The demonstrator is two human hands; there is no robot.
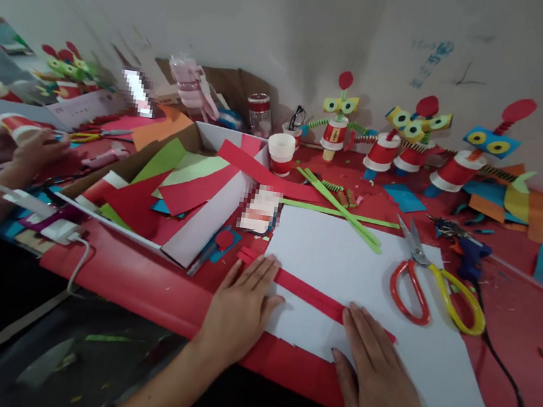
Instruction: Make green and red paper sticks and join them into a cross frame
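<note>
A narrow red paper strip (312, 294) lies across the white paper sheet (345, 254). My left hand (241, 307) rests flat with its fingertips on the strip's left part. On its right part lie the fingertips of my right hand (374, 356), fingers stretched out and thumb apart. Parts of the strip are hidden under the fingers. Scissors (419, 251) with one red and one yellow handle lie on the sheet, blades apart. Thin green paper strips (341, 210) cross each other at the sheet's far edge.
A white box (208, 221) of coloured paper stands at left. Paper-cup figures (382, 153) line the wall. A glue gun (471, 255) with a black cord sits at right. Beside stacked paper cups (280, 153) stands a jar (260, 114). A co-worker's hands (37, 147) hold a cup.
</note>
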